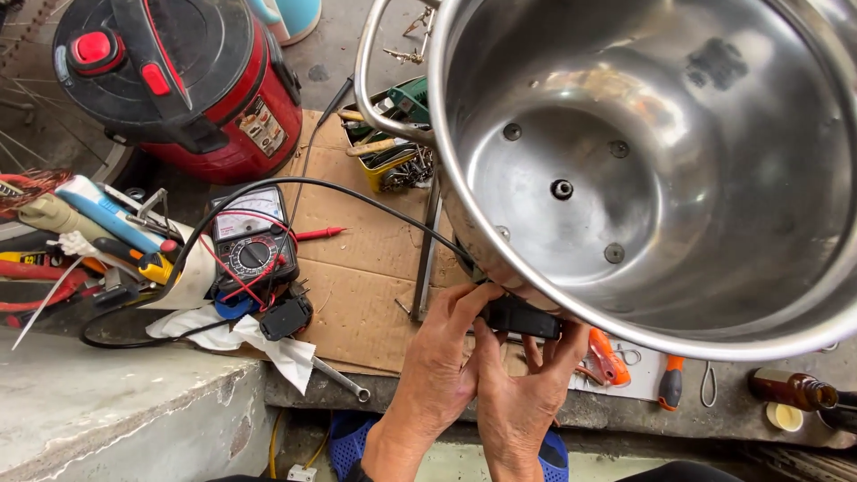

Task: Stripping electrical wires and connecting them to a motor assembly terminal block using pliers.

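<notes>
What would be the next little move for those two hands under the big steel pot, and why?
Probably to press the small black part firmly against the steel pot. The left hand and right hand pinch it at the pot's lower edge, right where the black cable arrives, so it looks only partly seated.

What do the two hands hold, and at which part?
Both hands pinch a small black rectangular part at the large steel pot's lower outer rim, left hand at its left end.

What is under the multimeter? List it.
The multimeter lies on brown cardboard, with a white cloth and a small black part at its lower edge. Anything directly beneath it is covered.
</notes>
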